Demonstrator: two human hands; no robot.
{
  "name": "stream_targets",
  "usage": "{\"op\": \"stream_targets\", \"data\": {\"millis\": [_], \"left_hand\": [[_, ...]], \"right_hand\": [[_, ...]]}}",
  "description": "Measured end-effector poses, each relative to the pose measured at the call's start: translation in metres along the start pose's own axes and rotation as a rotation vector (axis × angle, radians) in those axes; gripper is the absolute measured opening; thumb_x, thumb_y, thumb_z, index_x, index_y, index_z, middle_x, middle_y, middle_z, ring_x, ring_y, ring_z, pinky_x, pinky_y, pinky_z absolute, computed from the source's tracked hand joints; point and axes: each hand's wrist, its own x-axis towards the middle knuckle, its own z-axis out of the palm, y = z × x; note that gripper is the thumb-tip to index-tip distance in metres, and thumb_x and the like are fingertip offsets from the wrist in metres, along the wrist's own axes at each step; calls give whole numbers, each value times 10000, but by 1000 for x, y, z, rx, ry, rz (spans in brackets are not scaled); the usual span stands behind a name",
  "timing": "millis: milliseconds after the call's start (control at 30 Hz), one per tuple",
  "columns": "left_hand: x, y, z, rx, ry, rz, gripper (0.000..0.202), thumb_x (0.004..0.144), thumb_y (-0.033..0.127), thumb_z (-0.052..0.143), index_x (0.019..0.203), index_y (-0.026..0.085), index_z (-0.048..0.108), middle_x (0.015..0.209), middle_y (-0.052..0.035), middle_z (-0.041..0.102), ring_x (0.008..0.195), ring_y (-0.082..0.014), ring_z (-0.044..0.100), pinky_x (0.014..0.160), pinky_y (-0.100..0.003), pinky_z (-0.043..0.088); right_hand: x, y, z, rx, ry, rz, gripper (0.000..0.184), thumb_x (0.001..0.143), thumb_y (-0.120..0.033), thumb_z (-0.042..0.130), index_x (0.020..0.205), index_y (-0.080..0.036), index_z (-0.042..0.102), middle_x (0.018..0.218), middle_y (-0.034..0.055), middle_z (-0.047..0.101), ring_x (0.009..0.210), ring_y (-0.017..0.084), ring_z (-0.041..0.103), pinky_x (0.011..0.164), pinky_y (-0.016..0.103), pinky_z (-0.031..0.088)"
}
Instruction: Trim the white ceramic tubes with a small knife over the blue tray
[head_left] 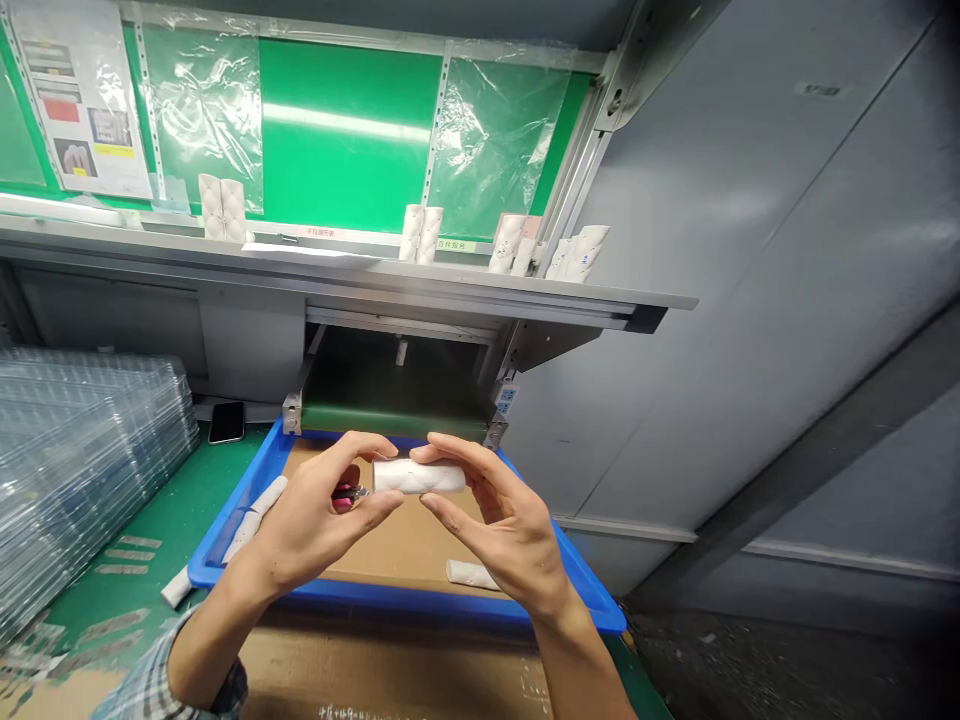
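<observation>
Both hands hold up one white cylindrical piece [420, 477] with a quilted surface, lying level above the blue tray [525, 612]. My left hand [319, 515] pinches its left end between thumb and fingers. A small pair of nippers [346, 496] with red and black handles is tucked in that same palm, partly hidden by the fingers. On the other end, the thumb and fingers of my right hand [499, 520] are closed. Under my right hand, another white piece [471, 574] rests on the tray's cardboard liner. More white pieces [256, 518] lie by my left forearm.
A dark green conveyor belt [390, 395] ends at the tray's far side, carrying one white piece [401, 351]. Stacked clear plastic trays [90, 470] stand left, near a phone [226, 422]. Overhead, a metal shelf [337, 275] holds several white pieces. A grey wall [712, 300] bounds the right.
</observation>
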Motion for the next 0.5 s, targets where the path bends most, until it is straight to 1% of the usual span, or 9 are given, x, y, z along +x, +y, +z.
{"op": "stream_targets", "data": {"millis": [67,167,200,267,300,367,433,500], "left_hand": [[-1,0,2,32,12,0,192,1028,351,689,1187,255,639,988,17,695,644,-101,526,572,-218,426],[-4,1,8,161,61,27,154,1032,352,691,1139,264,622,937,36,680,661,-110,555,608,-230,436],[-6,1,10,201,76,44,176,1029,373,698,1139,266,611,943,34,684,676,-117,575,619,-235,442],[-9,5,10,246,84,88,278,1024,446,703,1198,268,579,1005,17,703,721,-137,613,645,-248,468],[-10,8,8,257,82,109,320,1032,487,679,1231,265,562,1043,3,709,738,-145,626,660,-258,480],[-12,14,3,289,87,131,324,1085,532,556,1242,248,550,1067,-18,712,743,-157,636,683,-286,488],[-13,20,-4,342,120,129,308,1141,488,399,1147,228,564,1012,-26,707,747,-170,640,700,-315,475],[-12,23,-9,393,138,121,325,1159,410,324,1045,220,563,940,-24,688,763,-182,635,704,-327,456]], "right_hand": [[1,-1,0,-95,-19,-47,467,1009,-191,749,1441,-332,643,1264,55,760,1190,240,741,1062,387,630],[4,-4,4,-314,-39,-164,343,1009,-205,753,1332,-305,698,1217,73,773,1118,262,753,992,415,636],[5,-4,6,-364,-42,-202,295,1007,-213,758,1286,-297,710,1183,72,781,1077,260,758,957,411,639],[6,-3,8,-382,-37,-236,250,1004,-207,762,1235,-287,707,1130,61,791,1021,246,764,909,390,640],[7,-3,9,-363,-30,-227,255,1003,-195,760,1234,-284,697,1130,57,794,1027,241,766,913,382,639],[7,0,9,-322,-12,-180,273,999,-171,750,1242,-278,686,1167,55,796,1078,239,769,957,375,631],[7,2,8,-309,-6,-141,276,999,-157,731,1245,-272,685,1195,55,795,1111,239,766,987,374,621],[6,5,8,-308,-7,-126,298,993,-138,717,1259,-267,677,1204,49,792,1115,229,763,987,356,613]]}}
